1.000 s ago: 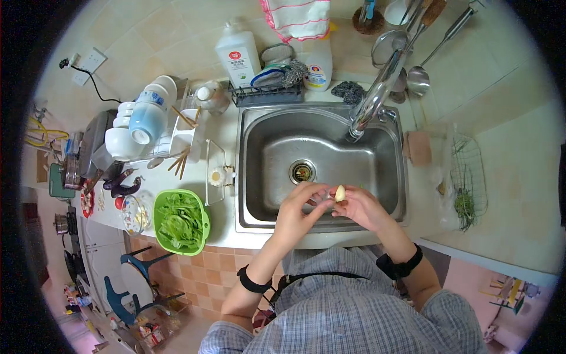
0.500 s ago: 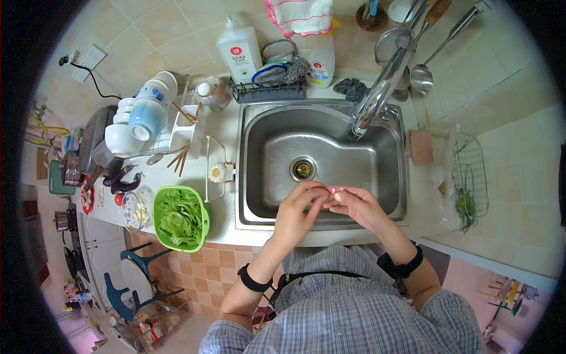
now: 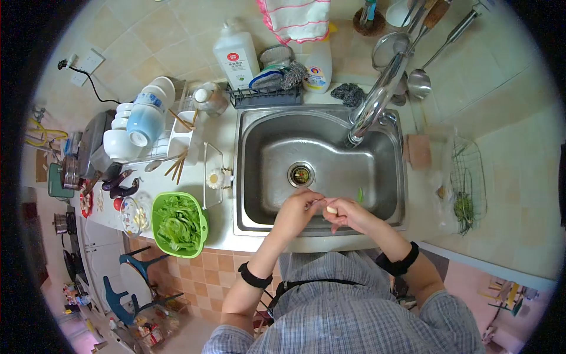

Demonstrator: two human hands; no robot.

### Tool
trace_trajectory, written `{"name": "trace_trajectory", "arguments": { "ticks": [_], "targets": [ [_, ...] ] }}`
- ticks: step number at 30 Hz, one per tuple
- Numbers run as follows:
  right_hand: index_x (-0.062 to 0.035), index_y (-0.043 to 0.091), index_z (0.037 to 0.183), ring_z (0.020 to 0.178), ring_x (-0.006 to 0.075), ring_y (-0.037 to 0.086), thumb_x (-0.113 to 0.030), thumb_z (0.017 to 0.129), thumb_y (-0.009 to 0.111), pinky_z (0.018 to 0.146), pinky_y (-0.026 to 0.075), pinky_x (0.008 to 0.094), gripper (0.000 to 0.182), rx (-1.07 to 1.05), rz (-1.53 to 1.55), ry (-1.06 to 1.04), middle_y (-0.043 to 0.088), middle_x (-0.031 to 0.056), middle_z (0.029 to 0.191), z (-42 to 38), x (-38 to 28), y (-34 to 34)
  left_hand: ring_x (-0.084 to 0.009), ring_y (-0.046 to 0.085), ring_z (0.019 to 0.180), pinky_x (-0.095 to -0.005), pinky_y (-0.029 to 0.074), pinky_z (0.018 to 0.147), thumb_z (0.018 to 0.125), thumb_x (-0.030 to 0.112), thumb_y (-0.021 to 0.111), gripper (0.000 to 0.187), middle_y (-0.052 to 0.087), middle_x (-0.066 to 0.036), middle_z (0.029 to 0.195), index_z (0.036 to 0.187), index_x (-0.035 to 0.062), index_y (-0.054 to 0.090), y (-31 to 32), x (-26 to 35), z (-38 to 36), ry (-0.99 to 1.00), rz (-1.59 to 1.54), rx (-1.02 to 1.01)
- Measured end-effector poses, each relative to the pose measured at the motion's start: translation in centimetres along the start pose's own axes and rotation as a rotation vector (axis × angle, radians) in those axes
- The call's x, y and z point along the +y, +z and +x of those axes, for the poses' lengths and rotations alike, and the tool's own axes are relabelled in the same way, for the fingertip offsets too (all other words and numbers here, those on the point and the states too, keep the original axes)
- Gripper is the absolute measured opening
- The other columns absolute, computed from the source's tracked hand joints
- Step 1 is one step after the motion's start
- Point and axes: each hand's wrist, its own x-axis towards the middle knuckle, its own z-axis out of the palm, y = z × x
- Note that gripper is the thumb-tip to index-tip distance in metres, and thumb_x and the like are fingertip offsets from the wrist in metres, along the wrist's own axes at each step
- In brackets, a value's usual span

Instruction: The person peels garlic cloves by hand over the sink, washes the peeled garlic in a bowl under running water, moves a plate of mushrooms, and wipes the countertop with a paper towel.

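Both hands meet over the front part of the steel sink (image 3: 265,150). In my right hand (image 3: 349,213) is a small pale garlic clove (image 3: 332,210), held by curled fingers. My left hand (image 3: 298,210) is closed, its fingertips pinched together right beside the right hand's fingers. Whatever sits in that pinch is too small to make out. A thin green scrap (image 3: 360,194) lies in the sink behind my right hand, and bits of food rest in the drain (image 3: 301,174).
Left of the sink stand a green basin (image 3: 204,227) of leafy lettuce (image 3: 178,221), a glass bowl (image 3: 131,216) with pale pieces, eggplants (image 3: 122,190) and a dish rack with bowls (image 3: 145,125). The faucet (image 3: 377,94) reaches over the sink's back right. A wire basket (image 3: 471,177) stands right.
My hands have turned and come slightly lower toward me. The clove now shows more plainly in the right hand, and the green scrap in the sink is more visible.
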Motion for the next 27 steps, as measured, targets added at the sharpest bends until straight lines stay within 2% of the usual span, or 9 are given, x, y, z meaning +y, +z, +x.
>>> {"name": "trace_trajectory", "arguments": {
  "ticks": [4,6,8,10,12,17,22,23,27],
  "targets": [
    [-0.0068,0.054,0.103,0.044,0.0028,0.027,-0.033,0.087,0.036,0.047,0.038,0.0213,0.036,-0.025,0.028,0.055,0.029,-0.0063,0.055,-0.3,-1.7,-1.5,-0.0186,0.057,0.072,-0.0269,0.045,0.063,0.079,0.010,0.055,0.018,0.058,-0.012,0.082,0.095,0.0013,0.059,0.6,-3.8,1.3,0.010,-0.085,-0.060],
    [-0.0052,0.057,0.094,0.044,0.0028,0.028,-0.041,0.085,0.042,0.045,0.037,0.0206,0.040,0.320,0.022,0.047,0.029,-0.0073,0.052,-0.2,-2.5,-4.9,-0.0167,0.058,0.078,-0.0267,0.047,0.068,0.083,0.013,0.052,0.019,0.060,-0.009,0.088,0.094,-0.0011,0.059,0.2,-5.6,2.4,-0.248,-0.398,0.068],
    [-0.0059,0.059,0.085,0.042,0.0049,0.034,-0.044,0.082,0.048,0.043,0.037,0.0232,0.040,0.622,-0.230,-0.023,0.032,-0.0066,0.050,0.0,-3.8,-8.8,-0.0163,0.058,0.080,-0.0275,0.047,0.072,0.086,0.017,0.049,0.023,0.060,-0.008,0.091,0.098,-0.0015,0.057,-0.1,-5.4,3.3,-0.317,-0.581,0.086],
    [-0.0054,0.058,0.077,0.043,0.0075,0.039,-0.042,0.079,0.054,0.040,0.039,0.0253,0.037,0.895,-0.244,-0.191,0.038,-0.0036,0.051,1.3,-4.2,-13.2,-0.0161,0.058,0.082,-0.0277,0.047,0.076,0.087,0.018,0.046,0.026,0.060,-0.007,0.091,0.104,-0.0005,0.054,-0.2,-5.4,4.3,-0.509,-0.890,0.072],
    [-0.0052,0.056,0.079,0.044,0.0075,0.041,-0.041,0.078,0.057,0.040,0.039,0.0242,0.036,0.881,-0.207,-0.254,0.039,-0.0035,0.052,3.2,-4.0,-18.6,-0.0159,0.058,0.084,-0.0285,0.046,0.078,0.088,0.017,0.043,0.027,0.060,-0.008,0.091,0.106,-0.0006,0.052,0.2,-5.3,5.3,-0.531,-0.978,0.016],
    [-0.0037,0.053,0.083,0.043,0.0096,0.043,-0.046,0.075,0.060,0.038,0.038,0.0247,0.043,1.000,-0.100,-0.284,0.042,-0.0022,0.055,4.3,-9.0,-19.9,-0.0166,0.059,0.079,-0.0291,0.049,0.076,0.086,0.013,0.045,0.022,0.060,-0.011,0.090,0.100,-0.0034,0.052,2.4,-6.0,7.6,-0.571,-1.093,0.014],
    [-0.0046,0.047,0.068,0.038,0.0118,0.040,-0.053,0.074,0.057,0.034,0.036,0.0253,0.050,1.102,-0.362,-0.220,0.042,0.0007,0.051,5.3,-9.8,-22.1,-0.0152,0.060,0.072,-0.0267,0.051,0.069,0.084,0.014,0.051,0.019,0.061,-0.009,0.083,0.092,-0.0020,0.057,3.8,-4.9,9.5,-0.600,-0.901,0.046],
    [0.0045,0.053,0.077,0.038,0.0205,0.049,-0.050,0.080,0.050,0.036,0.040,0.0321,0.054,1.099,-0.537,-0.135,0.054,0.0107,0.058,5.7,-9.2,-23.9,-0.0145,0.060,0.070,-0.0248,0.051,0.066,0.084,0.015,0.052,0.018,0.061,-0.009,0.082,0.090,-0.0015,0.058,3.9,-4.9,9.6,-0.574,-0.901,0.044],
    [0.0050,0.053,0.077,0.041,0.0204,0.051,-0.049,0.080,0.050,0.037,0.040,0.0330,0.054,1.040,-0.517,-0.219,0.056,0.0122,0.058,5.8,-8.4,-25.1,-0.0151,0.060,0.071,-0.0252,0.051,0.067,0.084,0.012,0.050,0.018,0.061,-0.011,0.084,0.091,-0.0035,0.056,3.7,-3.0,10.6,-0.570,-0.835,0.021]
  ]
}}
